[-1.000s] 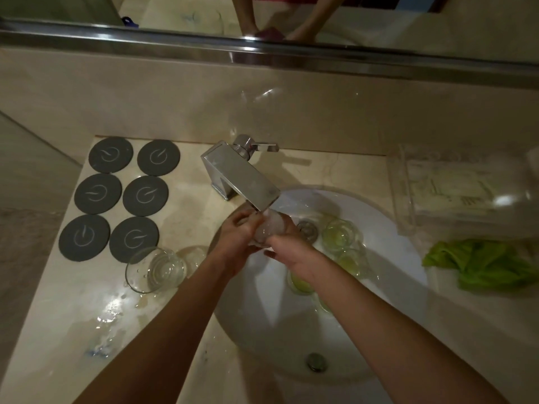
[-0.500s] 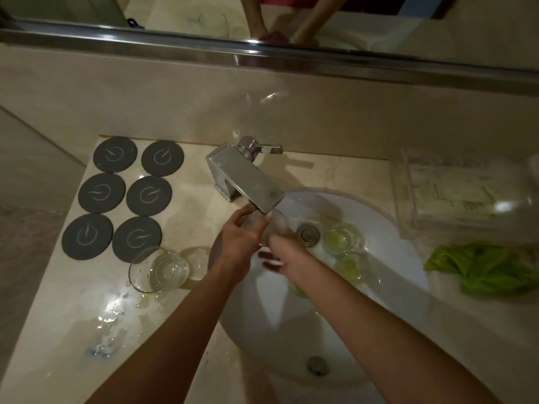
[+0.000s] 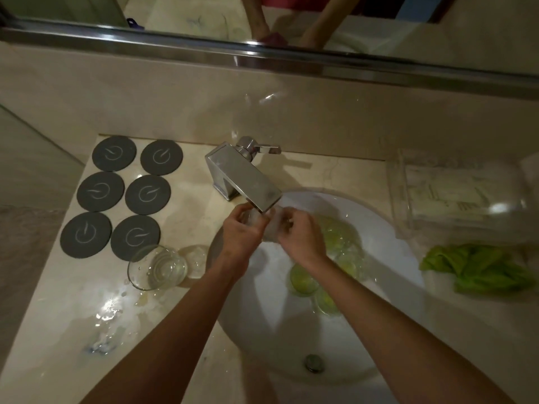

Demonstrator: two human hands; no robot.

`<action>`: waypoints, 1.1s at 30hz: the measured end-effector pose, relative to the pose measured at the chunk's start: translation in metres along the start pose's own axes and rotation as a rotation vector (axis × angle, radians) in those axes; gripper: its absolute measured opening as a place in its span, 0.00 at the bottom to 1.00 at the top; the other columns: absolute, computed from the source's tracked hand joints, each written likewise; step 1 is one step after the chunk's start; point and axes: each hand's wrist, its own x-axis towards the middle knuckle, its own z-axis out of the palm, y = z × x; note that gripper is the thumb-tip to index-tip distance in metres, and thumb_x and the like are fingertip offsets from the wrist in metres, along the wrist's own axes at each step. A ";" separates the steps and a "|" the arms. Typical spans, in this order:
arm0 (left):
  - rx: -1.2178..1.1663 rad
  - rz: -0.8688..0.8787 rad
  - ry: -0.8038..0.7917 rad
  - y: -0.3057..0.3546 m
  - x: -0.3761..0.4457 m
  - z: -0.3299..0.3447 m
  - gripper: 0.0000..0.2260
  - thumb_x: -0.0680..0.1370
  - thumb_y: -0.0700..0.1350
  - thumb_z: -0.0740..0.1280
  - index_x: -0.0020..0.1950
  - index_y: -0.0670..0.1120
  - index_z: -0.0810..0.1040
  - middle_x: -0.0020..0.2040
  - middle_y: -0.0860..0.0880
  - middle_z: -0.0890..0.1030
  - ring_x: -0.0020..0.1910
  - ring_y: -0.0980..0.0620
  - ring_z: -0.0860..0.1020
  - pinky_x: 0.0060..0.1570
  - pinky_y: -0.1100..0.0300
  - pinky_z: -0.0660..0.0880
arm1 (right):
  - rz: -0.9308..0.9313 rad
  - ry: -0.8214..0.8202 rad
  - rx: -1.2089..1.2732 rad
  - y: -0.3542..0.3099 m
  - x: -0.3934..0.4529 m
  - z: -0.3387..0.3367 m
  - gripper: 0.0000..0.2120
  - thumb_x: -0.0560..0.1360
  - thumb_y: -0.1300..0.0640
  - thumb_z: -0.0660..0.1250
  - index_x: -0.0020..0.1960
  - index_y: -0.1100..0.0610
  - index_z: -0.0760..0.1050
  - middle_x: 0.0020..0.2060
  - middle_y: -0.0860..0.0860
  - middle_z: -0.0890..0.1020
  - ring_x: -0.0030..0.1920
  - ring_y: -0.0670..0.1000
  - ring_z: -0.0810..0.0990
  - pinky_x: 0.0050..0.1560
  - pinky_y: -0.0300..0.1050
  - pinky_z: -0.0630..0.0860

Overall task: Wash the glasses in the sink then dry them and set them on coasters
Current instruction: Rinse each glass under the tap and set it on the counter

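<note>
Under the chrome faucet spout I hold a clear glass over the white sink. My left hand grips it from the left, my right hand grips it from the right with fingers at its rim. Several glasses with greenish liquid lie in the basin, partly hidden by my right arm. Another clear glass stands on the wet counter left of the sink. Several dark round coasters lie at the back left, bare.
A green cloth lies crumpled right of the sink, with a clear plastic box behind it. Water is puddled on the counter at the front left. A mirror edge runs along the wall above.
Both hands have stayed under the spout, shifting their hold on the glass: my right hand rose slightly and its fingers moved to the rim.
</note>
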 end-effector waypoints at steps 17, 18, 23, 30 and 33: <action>-0.175 -0.326 -0.226 0.020 -0.018 -0.009 0.12 0.81 0.49 0.67 0.59 0.43 0.80 0.51 0.43 0.86 0.49 0.44 0.85 0.48 0.51 0.82 | 0.112 -0.187 0.631 0.008 -0.032 0.022 0.38 0.60 0.53 0.80 0.65 0.45 0.67 0.53 0.42 0.81 0.49 0.41 0.83 0.50 0.43 0.82; -0.156 -0.336 -0.243 0.018 -0.020 -0.009 0.14 0.81 0.51 0.66 0.61 0.44 0.80 0.53 0.43 0.86 0.50 0.46 0.85 0.48 0.53 0.81 | 0.120 -0.152 0.567 0.008 -0.030 0.024 0.38 0.57 0.51 0.81 0.63 0.44 0.68 0.51 0.42 0.81 0.49 0.42 0.83 0.51 0.47 0.83; -0.160 -0.432 -0.185 0.013 -0.020 -0.013 0.19 0.80 0.60 0.60 0.50 0.48 0.84 0.49 0.47 0.86 0.48 0.49 0.84 0.48 0.53 0.78 | 0.050 -0.102 0.331 0.008 -0.028 0.031 0.38 0.58 0.46 0.83 0.62 0.44 0.69 0.49 0.43 0.82 0.49 0.45 0.82 0.47 0.47 0.82; 0.031 -0.338 -0.069 0.000 -0.008 -0.023 0.15 0.84 0.52 0.53 0.54 0.49 0.78 0.59 0.45 0.80 0.59 0.47 0.78 0.58 0.50 0.76 | 0.121 -0.040 0.350 0.013 -0.027 0.041 0.40 0.63 0.52 0.83 0.68 0.46 0.65 0.52 0.43 0.78 0.53 0.47 0.79 0.49 0.42 0.77; 0.097 -0.260 -0.045 0.000 -0.007 -0.023 0.16 0.84 0.46 0.51 0.53 0.48 0.79 0.50 0.49 0.83 0.47 0.54 0.81 0.46 0.57 0.77 | 0.101 -0.076 0.325 0.018 -0.030 0.046 0.39 0.60 0.50 0.83 0.65 0.42 0.66 0.53 0.44 0.81 0.53 0.47 0.82 0.49 0.48 0.82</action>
